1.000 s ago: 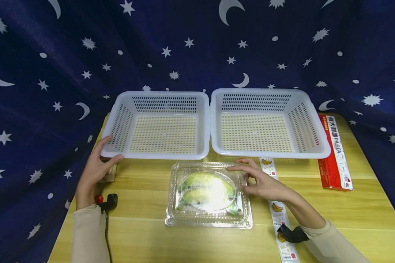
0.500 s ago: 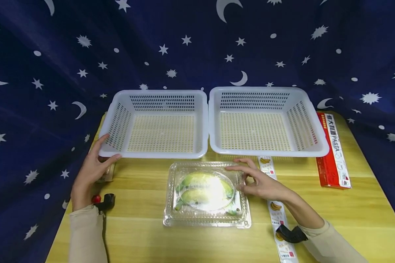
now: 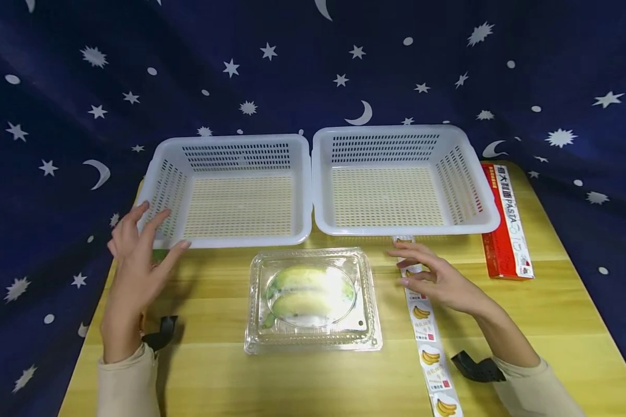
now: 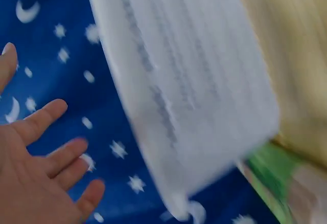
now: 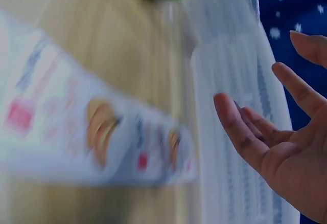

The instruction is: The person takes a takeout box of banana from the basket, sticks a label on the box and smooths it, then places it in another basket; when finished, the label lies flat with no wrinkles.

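Pictured on the table (image 3: 313, 382), btwn L hand (image 3: 135, 266) & R hand (image 3: 448, 285): clear clamshell (image 3: 313, 343) w/ yellow-green fruit (image 3: 299, 301), prob. fairly light, thin-walled & slick, best gripped by both side rims (image 3: 370, 301). L hand is spread near L basket (image 3: 229, 241); R hand is relaxed near label strip (image 3: 424, 330); nothing's grasped.

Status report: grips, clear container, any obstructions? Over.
Left grip empty, by left basket. Right grip empty, by label strip. Clear container on table, fruit inside. Nothing covers it.
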Demonstrator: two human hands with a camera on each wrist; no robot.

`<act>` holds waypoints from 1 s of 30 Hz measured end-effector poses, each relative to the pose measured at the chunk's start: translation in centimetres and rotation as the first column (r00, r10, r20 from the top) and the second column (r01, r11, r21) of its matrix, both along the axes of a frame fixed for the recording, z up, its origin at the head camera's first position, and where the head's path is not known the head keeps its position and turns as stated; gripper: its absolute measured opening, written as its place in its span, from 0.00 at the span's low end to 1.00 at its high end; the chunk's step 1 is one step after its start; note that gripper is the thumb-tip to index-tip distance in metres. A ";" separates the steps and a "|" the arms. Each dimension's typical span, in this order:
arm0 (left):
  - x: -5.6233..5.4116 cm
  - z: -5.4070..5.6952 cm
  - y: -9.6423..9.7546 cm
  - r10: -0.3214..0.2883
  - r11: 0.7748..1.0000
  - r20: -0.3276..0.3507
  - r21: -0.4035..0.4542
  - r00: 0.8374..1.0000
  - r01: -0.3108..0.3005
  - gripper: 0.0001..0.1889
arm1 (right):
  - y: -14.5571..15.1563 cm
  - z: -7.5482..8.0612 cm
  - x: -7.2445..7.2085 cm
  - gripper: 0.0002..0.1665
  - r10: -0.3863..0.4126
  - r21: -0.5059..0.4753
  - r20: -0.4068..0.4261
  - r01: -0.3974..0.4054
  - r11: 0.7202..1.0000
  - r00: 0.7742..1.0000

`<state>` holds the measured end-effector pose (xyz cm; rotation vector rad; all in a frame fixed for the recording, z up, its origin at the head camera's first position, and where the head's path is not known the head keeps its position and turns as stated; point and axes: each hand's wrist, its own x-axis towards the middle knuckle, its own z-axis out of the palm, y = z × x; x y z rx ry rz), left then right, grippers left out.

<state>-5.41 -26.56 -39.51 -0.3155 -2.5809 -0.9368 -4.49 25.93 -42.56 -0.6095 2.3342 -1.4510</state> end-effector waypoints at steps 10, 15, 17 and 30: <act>1.5 -0.1 6.0 -0.460 0.869 0.048 0.231 0.887 0.438 0.35 | 2.8 -2.0 0.8 0.30 -0.091 0.019 -0.057 0.092 0.996 0.994; 1.5 -0.4 8.2 -0.537 0.836 0.176 0.243 0.825 0.492 0.35 | 3.3 -2.9 0.8 0.31 -0.117 0.077 -0.055 0.121 0.990 0.992; 1.3 -0.6 8.8 -0.563 0.821 0.205 0.251 0.801 0.513 0.34 | 3.5 -3.4 0.7 0.32 -0.133 0.069 -0.009 0.133 0.989 0.991; 1.2 -0.9 10.3 -0.619 0.782 0.223 0.261 0.753 0.566 0.36 | 3.7 -5.2 0.4 0.35 -0.167 0.198 0.035 0.157 0.968 0.985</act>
